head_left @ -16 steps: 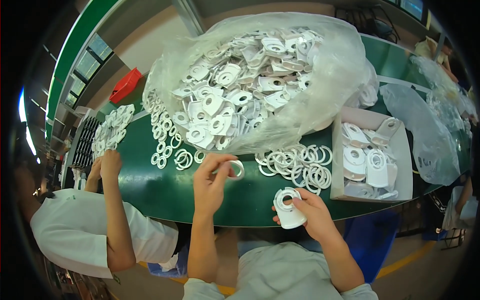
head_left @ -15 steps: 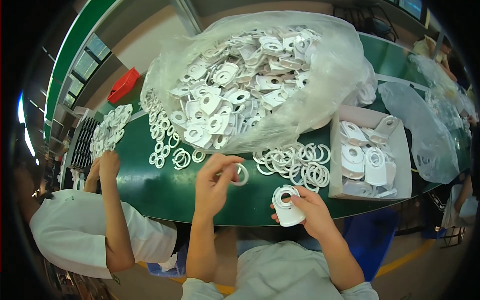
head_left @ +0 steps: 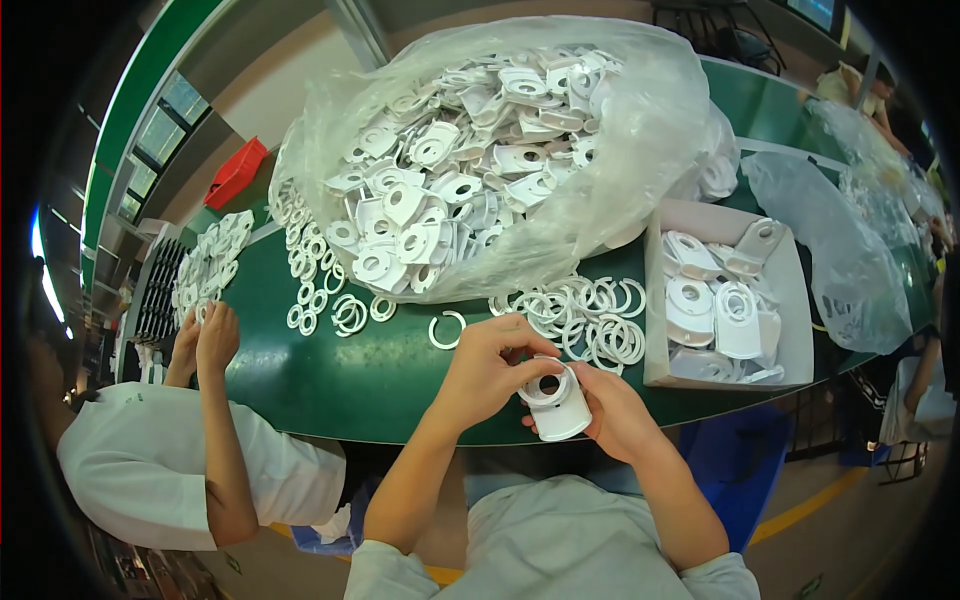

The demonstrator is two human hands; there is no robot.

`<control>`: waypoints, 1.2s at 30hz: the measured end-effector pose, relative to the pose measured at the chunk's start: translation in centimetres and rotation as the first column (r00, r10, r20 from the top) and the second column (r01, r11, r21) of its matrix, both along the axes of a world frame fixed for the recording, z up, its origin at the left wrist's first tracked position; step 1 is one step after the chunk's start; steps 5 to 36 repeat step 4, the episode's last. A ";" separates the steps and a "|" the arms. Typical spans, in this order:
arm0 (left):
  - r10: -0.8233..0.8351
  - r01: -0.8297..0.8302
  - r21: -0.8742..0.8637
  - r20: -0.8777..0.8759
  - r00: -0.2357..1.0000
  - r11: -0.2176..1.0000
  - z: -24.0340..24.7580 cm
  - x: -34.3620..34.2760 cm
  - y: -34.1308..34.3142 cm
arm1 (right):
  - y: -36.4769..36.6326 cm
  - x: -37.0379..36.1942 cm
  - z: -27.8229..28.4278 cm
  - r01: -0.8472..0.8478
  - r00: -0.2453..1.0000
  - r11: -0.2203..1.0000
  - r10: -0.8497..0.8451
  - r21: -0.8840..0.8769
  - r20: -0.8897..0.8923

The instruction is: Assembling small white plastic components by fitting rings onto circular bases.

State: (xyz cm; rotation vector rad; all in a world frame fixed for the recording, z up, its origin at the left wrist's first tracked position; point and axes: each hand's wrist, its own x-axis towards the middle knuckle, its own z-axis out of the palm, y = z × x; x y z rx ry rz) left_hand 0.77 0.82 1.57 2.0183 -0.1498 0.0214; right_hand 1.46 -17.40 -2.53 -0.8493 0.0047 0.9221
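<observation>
My right hand [head_left: 612, 408] grips a white plastic plate [head_left: 564, 421] with a rounded lower edge and a large round hole, in front of my body above the table's near edge. My left hand [head_left: 492, 368] is closed, thumb and fingertips pinching a white ring [head_left: 534, 397] against the hole end of that plate. Its fingers partly cover the ring, so how far it sits in the plate cannot be made out. Beyond my left hand a single split ring [head_left: 447, 330] lies on the green table [head_left: 390, 385]. A pile of white rings [head_left: 615, 341] lies just past my hands.
A large clear bag [head_left: 640, 150] full of white plates fills the table's middle. At right stands an open box [head_left: 655, 300] of plates, with an empty-looking plastic bag [head_left: 850, 270] beyond. Left, a co-worker [head_left: 190, 460] handles parts near a red bin [head_left: 236, 172].
My left hand has moved right and down, bringing its ring to the plate in my right hand. A split ring on the table now shows where the left hand was. The view has shifted slightly.
</observation>
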 end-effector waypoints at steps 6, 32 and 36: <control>-0.034 0.034 0.019 0.000 0.999 0.999 -0.1 0.3 -0.3 | 0.0 0.3 -0.1 -0.070 0.997 0.997 0.070 0.006 0.020; -0.034 0.034 0.019 0.000 0.999 0.999 -0.1 0.3 -0.3 | 0.0 0.3 -0.1 -0.070 0.997 0.997 0.070 0.006 0.020; -0.034 0.034 0.019 0.000 0.999 0.999 -0.1 0.3 -0.3 | 0.0 0.3 -0.1 -0.070 0.997 0.997 0.070 0.006 0.020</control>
